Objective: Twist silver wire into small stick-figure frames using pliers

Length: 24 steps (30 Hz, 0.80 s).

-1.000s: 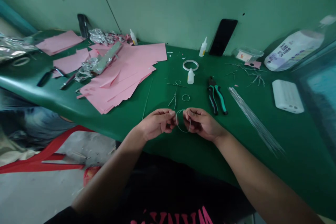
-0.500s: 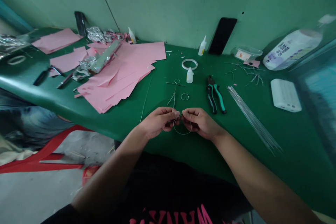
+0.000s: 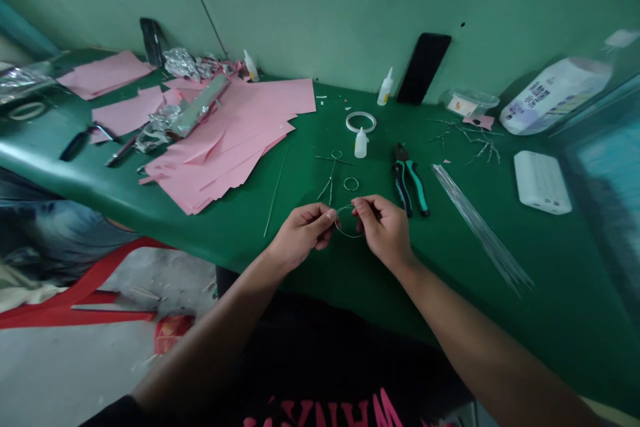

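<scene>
Both hands pinch a thin silver wire bent into a loop (image 3: 347, 225) just above the green table (image 3: 310, 260). My left hand (image 3: 301, 235) grips the loop's left end with closed fingers. My right hand (image 3: 383, 227) pinches its upper right end between thumb and fingers. Beyond the hands lie a small wire stick figure (image 3: 333, 173) and a small wire ring (image 3: 351, 183).
Green-handled pliers (image 3: 410, 180) lie right of the ring, a bundle of straight wires (image 3: 480, 227) farther right. A glue bottle (image 3: 361, 144), tape ring (image 3: 361, 122), pink paper sheets (image 3: 235, 140), foil scraps (image 3: 190, 67), a phone (image 3: 424, 68) against the wall and a white box (image 3: 543, 181) surround them.
The hands rose slightly toward the far side of the table and the right hand turned upward, with the wire ends drawn together into a closed loop.
</scene>
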Each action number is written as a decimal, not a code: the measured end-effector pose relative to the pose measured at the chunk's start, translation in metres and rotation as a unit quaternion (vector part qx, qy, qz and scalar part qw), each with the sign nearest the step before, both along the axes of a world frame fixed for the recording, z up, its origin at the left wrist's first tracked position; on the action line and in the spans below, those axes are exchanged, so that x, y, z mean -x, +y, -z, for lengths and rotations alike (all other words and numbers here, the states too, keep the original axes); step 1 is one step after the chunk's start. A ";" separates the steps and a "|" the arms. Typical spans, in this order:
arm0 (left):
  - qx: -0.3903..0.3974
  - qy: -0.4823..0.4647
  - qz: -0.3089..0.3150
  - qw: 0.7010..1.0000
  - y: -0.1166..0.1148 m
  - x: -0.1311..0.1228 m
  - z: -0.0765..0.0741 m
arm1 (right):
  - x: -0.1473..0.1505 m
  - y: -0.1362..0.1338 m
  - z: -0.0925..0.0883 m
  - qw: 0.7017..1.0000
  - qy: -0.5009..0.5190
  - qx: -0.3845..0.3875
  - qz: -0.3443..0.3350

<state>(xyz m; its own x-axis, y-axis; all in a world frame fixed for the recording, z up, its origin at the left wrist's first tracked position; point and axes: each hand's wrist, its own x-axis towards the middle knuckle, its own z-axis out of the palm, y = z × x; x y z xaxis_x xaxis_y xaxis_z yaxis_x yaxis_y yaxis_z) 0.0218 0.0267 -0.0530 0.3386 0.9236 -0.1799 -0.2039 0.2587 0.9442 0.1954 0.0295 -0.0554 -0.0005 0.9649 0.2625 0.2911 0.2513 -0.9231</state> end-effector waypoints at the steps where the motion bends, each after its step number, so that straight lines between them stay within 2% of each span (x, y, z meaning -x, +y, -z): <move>1: -0.010 0.003 0.000 1.000 -0.001 0.000 0.001 | 0.001 -0.001 0.001 1.000 -0.008 -0.004 0.008; 6: -0.055 0.035 -0.001 0.998 -0.002 0.001 0.004 | 0.004 -0.003 0.002 0.998 -0.042 -0.024 0.048; 12: -0.096 0.085 -0.008 0.992 -0.002 -0.003 0.000 | 0.006 -0.005 0.001 0.996 -0.035 -0.033 0.081; 14: -0.095 0.072 -0.010 0.993 0.000 -0.003 -0.003 | 0.005 -0.003 0.000 0.998 -0.007 -0.007 0.056; 16: -0.077 0.035 -0.004 0.996 0.002 -0.001 -0.006 | 0.001 0.000 -0.001 0.996 0.066 0.065 -0.017; 18: -0.048 -0.003 0.021 0.999 0.006 0.004 -0.010 | -0.005 0.006 -0.001 0.965 0.165 0.164 -0.122; 20: -0.024 -0.012 0.072 0.997 0.010 0.010 -0.015 | -0.011 0.011 0.000 0.911 0.252 0.245 -0.217; 22: -0.007 -0.006 0.125 0.992 0.013 0.015 -0.020 | -0.016 0.014 0.001 0.850 0.316 0.305 -0.290; 24: 0.012 -0.010 0.165 0.986 0.015 0.017 -0.023 | -0.019 0.015 0.002 0.801 0.356 0.348 -0.333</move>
<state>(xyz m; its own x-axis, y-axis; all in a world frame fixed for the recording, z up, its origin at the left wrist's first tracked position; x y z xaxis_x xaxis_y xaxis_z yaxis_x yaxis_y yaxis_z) 0.0046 0.0417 -0.0296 0.6229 0.7586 -0.1912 -0.1230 0.3364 0.9337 0.2143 0.0441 -0.0572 -0.6651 0.7257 -0.1759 -0.3557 -0.5150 -0.7799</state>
